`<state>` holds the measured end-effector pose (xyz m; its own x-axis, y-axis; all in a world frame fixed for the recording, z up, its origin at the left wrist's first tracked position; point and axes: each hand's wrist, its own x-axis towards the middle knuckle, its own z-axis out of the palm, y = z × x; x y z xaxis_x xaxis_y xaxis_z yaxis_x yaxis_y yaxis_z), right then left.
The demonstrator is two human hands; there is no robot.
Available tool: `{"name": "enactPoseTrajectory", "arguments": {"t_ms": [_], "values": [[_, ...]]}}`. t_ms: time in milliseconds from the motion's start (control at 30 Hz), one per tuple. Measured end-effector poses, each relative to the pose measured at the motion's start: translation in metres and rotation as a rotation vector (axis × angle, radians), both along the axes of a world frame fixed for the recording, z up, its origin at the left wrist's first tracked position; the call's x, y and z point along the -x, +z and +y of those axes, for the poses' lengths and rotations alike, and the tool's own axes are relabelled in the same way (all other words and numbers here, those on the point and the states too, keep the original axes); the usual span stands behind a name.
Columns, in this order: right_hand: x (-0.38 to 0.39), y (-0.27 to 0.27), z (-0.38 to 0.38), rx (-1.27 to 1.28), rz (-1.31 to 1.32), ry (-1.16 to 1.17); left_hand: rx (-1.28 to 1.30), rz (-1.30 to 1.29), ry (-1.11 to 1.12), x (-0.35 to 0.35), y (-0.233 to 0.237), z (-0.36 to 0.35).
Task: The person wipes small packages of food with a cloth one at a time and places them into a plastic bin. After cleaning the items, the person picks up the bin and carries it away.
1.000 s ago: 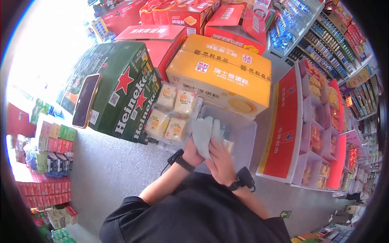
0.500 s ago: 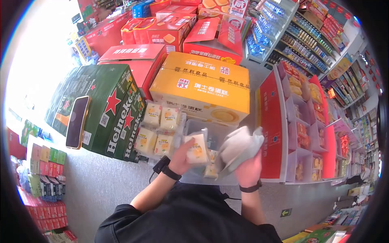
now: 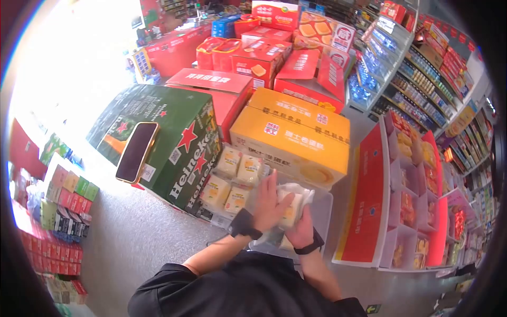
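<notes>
Over a clear plastic bin (image 3: 326,211), my right hand (image 3: 301,231) is closed around a white wrapped cake (image 3: 292,212) with yellow print and a crumpled clear edge. My left hand (image 3: 268,203) has its fingers stretched out, the palm side against the near face of that cake. Beside the left hand, several similar wrapped cakes (image 3: 216,189) sit in rows in a clear tray, next to the green Heineken carton (image 3: 185,153). More packs in the bin are mostly hidden below my hands.
A yellow Swiss roll carton (image 3: 290,134) stands just behind the bin, with red cartons (image 3: 309,79) beyond. A phone (image 3: 137,152) lies on the Heineken carton. At right is a red display stand (image 3: 364,195) with compartments of packaged snacks.
My hands have come together over the bin. My left hand no longer grips its own wrapped cake and lies flat against the one in my right. The view has shifted left.
</notes>
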<state>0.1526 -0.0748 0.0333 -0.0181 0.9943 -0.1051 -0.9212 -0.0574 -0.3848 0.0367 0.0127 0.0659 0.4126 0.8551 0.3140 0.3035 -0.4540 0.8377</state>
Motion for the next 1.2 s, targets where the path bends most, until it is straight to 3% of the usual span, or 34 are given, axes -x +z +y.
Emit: {"name": "enactPoseTrajectory", "arguments": {"t_ms": [67, 200, 267, 300, 433, 533, 600, 733, 833, 1033, 1067, 1100, 1200], "values": [[0.011, 0.024, 0.005, 0.139, -0.146, -0.074, -0.201, 0.122, 0.128, 0.012, 0.023, 0.0], [0.019, 0.024, 0.009, 0.127, -0.368, -0.164, -0.029, -0.137, -0.252, 0.009, 0.007, -0.015], [0.003, 0.027, 0.015, 0.045, -0.422, -0.144, -0.01, -0.141, -0.285, 0.009, 0.016, -0.026], [-0.005, 0.026, 0.023, -0.026, -0.317, -0.092, -0.031, -0.152, -0.307, 0.006, 0.015, -0.033], [0.004, 0.033, 0.025, 0.075, -0.208, -0.174, -0.086, -0.265, -0.306, 0.003, 0.012, -0.03], [0.011, 0.039, 0.013, 0.104, -0.224, -0.035, -0.13, -0.298, -0.238, 0.001, 0.011, -0.012], [0.023, 0.039, 0.0, 0.042, -0.414, -0.069, -0.153, -0.259, -0.16, 0.002, 0.013, 0.0], [0.027, 0.043, -0.023, 0.031, -0.766, -0.085, -0.059, -0.273, -0.28, 0.005, 0.009, 0.007], [0.017, 0.024, -0.025, 0.194, -0.036, -0.126, -0.038, -0.16, -0.255, 0.009, -0.003, -0.001], [0.008, 0.035, -0.023, 0.012, -0.398, -0.344, 0.93, -0.748, -0.417, 0.0, -0.041, -0.033], [0.012, 0.038, -0.02, -0.031, -0.489, -0.364, 0.874, -0.704, -0.417, 0.002, -0.041, -0.04], [0.009, 0.02, -0.018, 0.111, -0.49, -0.387, 0.818, -0.664, -0.427, 0.003, -0.032, -0.043], [-0.009, 0.022, -0.006, 0.183, -0.782, -0.243, 0.635, -0.612, -0.41, -0.002, -0.035, -0.049]]}}
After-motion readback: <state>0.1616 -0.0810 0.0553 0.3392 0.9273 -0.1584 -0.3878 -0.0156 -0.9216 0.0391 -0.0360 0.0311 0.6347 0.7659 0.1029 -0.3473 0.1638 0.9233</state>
